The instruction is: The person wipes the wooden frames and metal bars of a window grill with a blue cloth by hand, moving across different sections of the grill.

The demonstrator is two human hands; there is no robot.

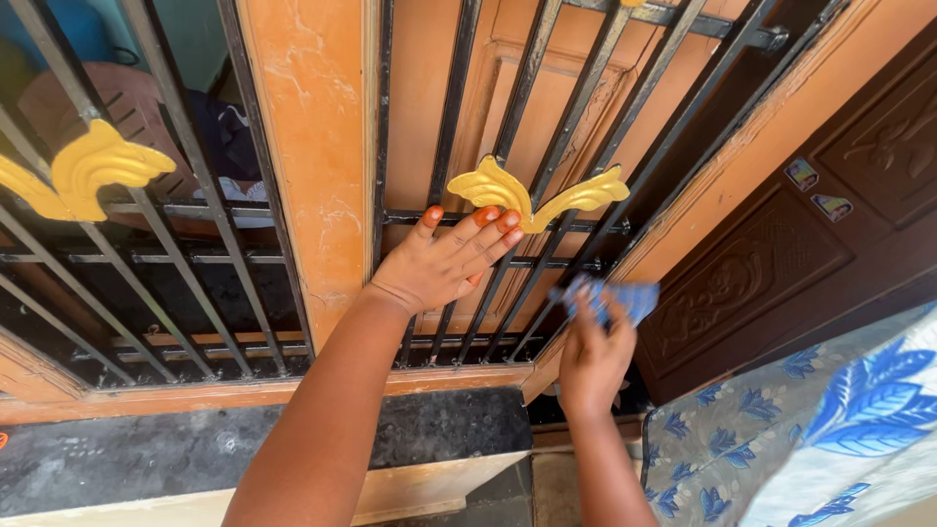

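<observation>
Bars of the black grille were half wiped; my left hand lay flat and open on them, my right hand gripped a blue cloth against lower bars, dust remaining.

Bare forearms, no sleeves; left hand nails seemingly painted orange-red.

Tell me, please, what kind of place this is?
Probably the entrance of a house. A black metal window grille with yellow leaf ornaments sits in an orange wall, beside a carved dark wooden door. The left hand rests on the bars; the right hand holds a blue cloth.
</observation>
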